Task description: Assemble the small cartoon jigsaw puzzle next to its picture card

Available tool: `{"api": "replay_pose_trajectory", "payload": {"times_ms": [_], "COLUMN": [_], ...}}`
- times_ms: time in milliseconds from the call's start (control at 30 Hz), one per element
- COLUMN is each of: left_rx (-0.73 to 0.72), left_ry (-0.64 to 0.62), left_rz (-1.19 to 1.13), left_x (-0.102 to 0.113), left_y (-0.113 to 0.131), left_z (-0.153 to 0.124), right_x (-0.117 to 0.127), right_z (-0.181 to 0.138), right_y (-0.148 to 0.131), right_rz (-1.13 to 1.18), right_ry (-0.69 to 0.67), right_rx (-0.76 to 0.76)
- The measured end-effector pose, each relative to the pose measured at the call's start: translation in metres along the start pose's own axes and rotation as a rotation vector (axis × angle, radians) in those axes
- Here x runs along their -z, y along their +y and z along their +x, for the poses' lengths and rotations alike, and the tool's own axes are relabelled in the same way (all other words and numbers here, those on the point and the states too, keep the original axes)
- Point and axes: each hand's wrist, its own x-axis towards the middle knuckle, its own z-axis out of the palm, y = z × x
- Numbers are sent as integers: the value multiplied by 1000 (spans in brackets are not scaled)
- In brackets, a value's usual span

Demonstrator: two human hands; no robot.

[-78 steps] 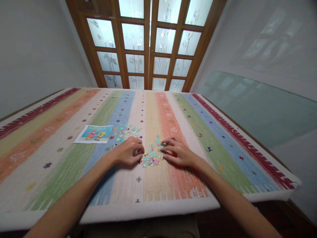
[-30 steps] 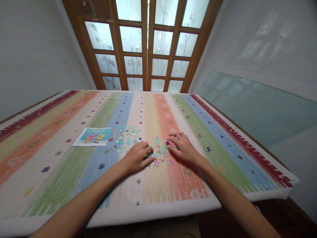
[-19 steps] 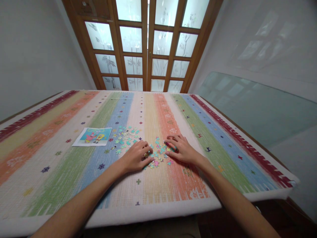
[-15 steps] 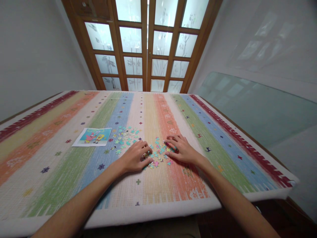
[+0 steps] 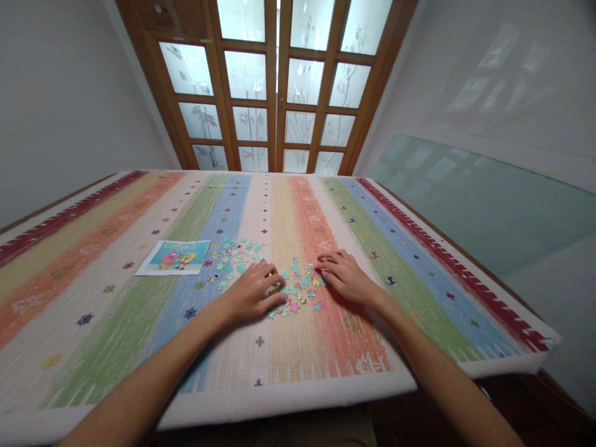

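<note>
Small jigsaw puzzle pieces (image 5: pixel 294 289), mostly turquoise with some pink and yellow, lie loosely scattered on the tablecloth between my hands. My left hand (image 5: pixel 255 290) rests at the left side of this group, its thumb and fingers parted and curved around the nearest pieces. Some pieces there are partly hidden under its fingers. On the other side, my right hand (image 5: pixel 345 277) is open, with its fingertips at the right edge of the group. I see no piece held in either hand. A second spread of puzzle pieces (image 5: pixel 238 251) lies beyond my left hand.
A printed cartoon picture (image 5: pixel 176 256) lies flat to the left of the pieces. The striped tablecloth (image 5: pixel 298 351) covers the large table. Wooden doors (image 5: pixel 279 118) with frosted panes stand behind it. A glass panel (image 5: pixel 484 186) is along the right wall.
My right hand has drawn slightly right, and its thumb has moved back from the pieces, so more of them show. My left hand has barely shifted.
</note>
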Motion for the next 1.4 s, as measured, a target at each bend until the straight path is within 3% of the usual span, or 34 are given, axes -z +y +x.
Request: {"api": "replay_pose_trajectory", "payload": {"times_ms": [200, 333, 700, 1000, 1400], "left_rx": [-53, -55, -62, -78, -8], "left_ry": [-79, -97, -45, 7, 80], "left_rz": [8, 55, 130, 126, 200], "left_x": [22, 24, 7, -5, -29], "left_y": [-14, -19, -17, -6, 0], "left_z": [-5, -7, -3, -4, 0], "right_x": [3, 4, 6, -4, -8], "right_z": [-1, -2, 1, -8, -25], "right_y": [6, 10, 21, 38, 19], "right_rz": [10, 33, 113, 96, 127], "right_ry": [12, 16, 66, -40, -98], "right_rx": [8, 13, 3, 13, -55]}}
